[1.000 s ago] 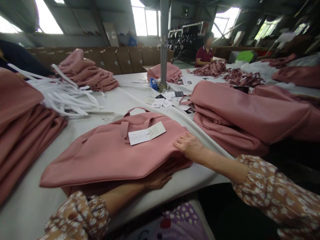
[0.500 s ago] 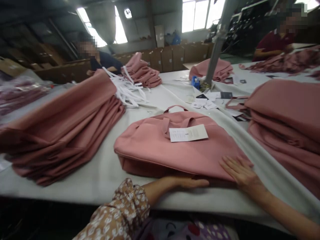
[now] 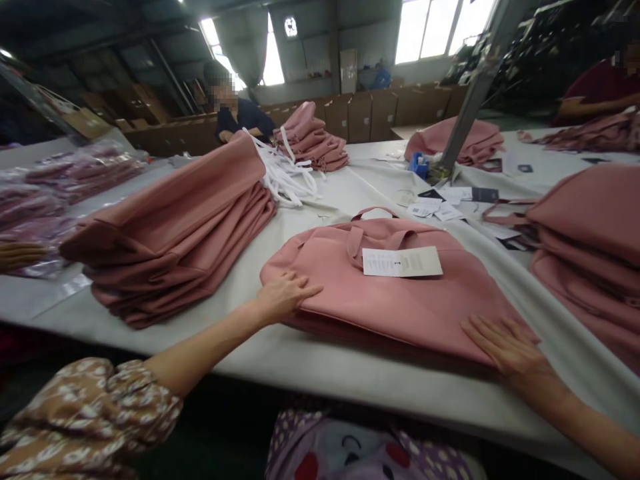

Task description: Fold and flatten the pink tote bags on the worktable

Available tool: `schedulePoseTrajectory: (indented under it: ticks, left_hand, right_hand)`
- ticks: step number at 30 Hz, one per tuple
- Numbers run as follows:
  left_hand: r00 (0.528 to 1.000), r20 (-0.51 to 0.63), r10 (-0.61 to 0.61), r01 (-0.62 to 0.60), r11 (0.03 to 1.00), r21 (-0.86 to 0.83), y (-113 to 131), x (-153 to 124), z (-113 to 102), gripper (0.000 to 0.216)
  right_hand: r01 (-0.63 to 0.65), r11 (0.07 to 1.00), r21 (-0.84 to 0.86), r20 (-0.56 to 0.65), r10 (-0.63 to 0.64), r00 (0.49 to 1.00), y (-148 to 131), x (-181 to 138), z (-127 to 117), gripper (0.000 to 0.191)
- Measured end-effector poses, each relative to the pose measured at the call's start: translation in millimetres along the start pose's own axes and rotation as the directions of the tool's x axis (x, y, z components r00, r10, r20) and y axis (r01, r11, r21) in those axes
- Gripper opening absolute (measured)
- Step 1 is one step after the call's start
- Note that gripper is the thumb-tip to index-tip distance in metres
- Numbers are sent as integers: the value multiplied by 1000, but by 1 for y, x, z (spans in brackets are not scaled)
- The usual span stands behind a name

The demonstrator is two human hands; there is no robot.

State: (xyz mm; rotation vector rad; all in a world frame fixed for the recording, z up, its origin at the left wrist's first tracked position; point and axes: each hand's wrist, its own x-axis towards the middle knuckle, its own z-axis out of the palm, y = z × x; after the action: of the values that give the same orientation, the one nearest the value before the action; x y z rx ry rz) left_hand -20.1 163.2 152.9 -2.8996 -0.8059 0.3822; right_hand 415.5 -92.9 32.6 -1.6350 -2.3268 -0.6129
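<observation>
Pink bag (image 3: 395,300) lies flat on the table (image 3: 320,373), white tag (image 3: 403,261) on top. Left hand (image 3: 283,297) spread at its left edge, perhaps gripping the seam; right hand (image 3: 505,347) pressed flat, fingers splayed, on the near right corner.

Place: a garment or bag factory floor, at a packing or finishing station.
Work surface: a long tabletop (image 3: 320,373) covered in pale cloth, shared by several seated people.
Goods: many identical pink bags in stacks (image 3: 175,233), one pink bag (image 3: 400,300) lying flat with a paper tag (image 3: 401,262).
Supplies: loose white straps (image 3: 285,177), scattered labels (image 3: 440,203), rows of cardboard boxes (image 3: 380,110).
Building: steel pillar (image 3: 475,87), high windows (image 3: 430,30), bare industrial roof.
</observation>
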Motion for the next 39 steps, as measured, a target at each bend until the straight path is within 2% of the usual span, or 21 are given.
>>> schedulePoseTrajectory:
  ticks: [3, 5, 8, 11, 13, 15, 17, 19, 20, 22, 25, 26, 28, 30, 32, 33, 34, 36, 39]
  left_hand:
    - [988, -92, -124, 125, 992, -3, 20, -9, 50, 74]
    - [971, -139, -194, 189, 981, -46, 32, -13, 73, 78]
    - [966, -157, -204, 192, 978, -85, 36, -13, 82, 81]
    - [967, -165, -195, 186, 980, -66, 29, -9, 81, 74]
    - [969, -172, -178, 176, 984, -30, 25, -7, 83, 70]
    - [970, -191, -149, 155, 988, 15, 22, -5, 86, 67]
    - [970, -210, -124, 136, 989, 48, 20, -5, 90, 64]
    - [970, -214, -113, 131, 989, 72, 20, -5, 93, 59]
    - [971, -213, -110, 129, 988, 80, 19, -5, 95, 58]
    - [972, -211, -105, 124, 989, 75, 18, -6, 98, 59]
    - [971, -212, -108, 114, 993, 18, 11, -6, 103, 66]
    - [971, -209, -112, 113, 994, -9, 7, -6, 104, 65]
    - [975, -189, -121, 106, 991, -86, -4, -4, 102, 55]
    - [971, -200, -128, 83, 972, -219, -17, -1, 98, 48]
    - [934, -297, -200, 99, 942, -320, -23, 2, 94, 48]
    - [893, -358, -274, 149, 929, -340, -23, 4, 93, 48]
    - [833, -414, -366, 226, 909, -349, -21, 5, 93, 49]
    - [722, -455, -521, 367, 846, -386, -13, 6, 97, 52]
    - [632, -403, -662, 421, 730, -538, -4, 8, 111, 69]
  right_hand:
    - [-4, 1000, 5, 20, 4, 1000, -3, -1, 3, 70]
    - [-1, 1000, 13, 36, 0, 999, -3, -1, 5, 71]
    - [-17, 998, 58, 82, 12, 997, -3, 4, -3, 77]
    - [-106, 971, 215, 266, 46, 963, -2, 14, -23, 80]
    - [-237, 907, 348, 416, 78, 906, 2, 25, -40, 76]
    - [-424, 774, 469, 511, 154, 846, 11, 39, -58, 62]
    - [-581, 623, 525, 520, 306, 798, 22, 56, -73, 48]
    - [-657, 539, 526, 457, 472, 754, 32, 73, -84, 52]
    - [-670, 542, 507, 410, 532, 741, 33, 81, -87, 54]
    - [-676, 630, 382, 332, 589, 736, 29, 91, -84, 53]
    - [-649, 759, 42, 337, 601, 725, 9, 89, -61, 50]
    - [-640, 767, -46, 359, 611, 706, 2, 85, -50, 50]
    - [-647, 756, -104, 381, 631, 676, -9, 72, -29, 51]
    - [-650, 755, -88, 348, 634, 690, -12, 60, -12, 50]
    - [-670, 740, -63, 282, 657, 699, -10, 51, -2, 50]
    - [-701, 712, -55, 243, 690, 682, -8, 49, 2, 53]
    - [-746, 664, -55, 199, 739, 644, -7, 47, 4, 58]
    - [-840, 538, -64, 130, 839, 528, -4, 45, 7, 74]
    - [-909, 414, -49, 192, 897, 399, 0, 47, 7, 88]
